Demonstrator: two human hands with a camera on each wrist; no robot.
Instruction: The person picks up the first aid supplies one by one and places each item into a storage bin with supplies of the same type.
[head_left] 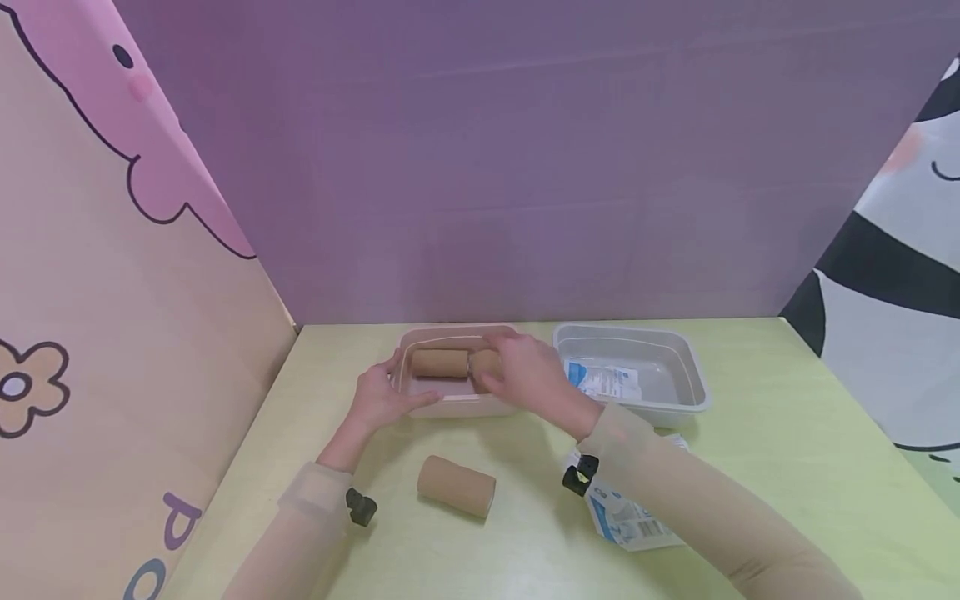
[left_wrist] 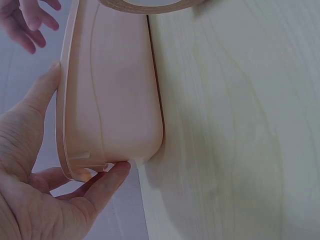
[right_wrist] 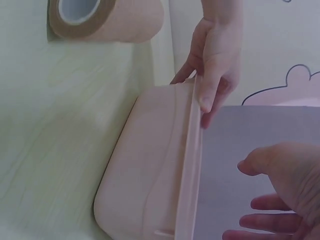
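My left hand (head_left: 378, 398) grips the left end of a pink plastic bin (head_left: 461, 407), thumb along the near rim and fingers at the end wall. Inside the bin, a tan roll (head_left: 439, 363) lies lengthwise, with a second tan roll (head_left: 486, 367) end to end beside it, partly hidden by my right hand (head_left: 536, 375). In the right wrist view my right hand (right_wrist: 285, 185) is above the rim with fingers apart and nothing between them. Another tan roll (head_left: 456, 486) with a pale hollow core lies on the table in front of the bin.
A grey plastic bin (head_left: 678, 375) stands to the right, holding a white and blue packet (head_left: 611, 381). Another such packet (head_left: 630, 517) lies on the table, partly under my right forearm. A purple panel (head_left: 480, 167) rises behind the bins; printed panels flank the table.
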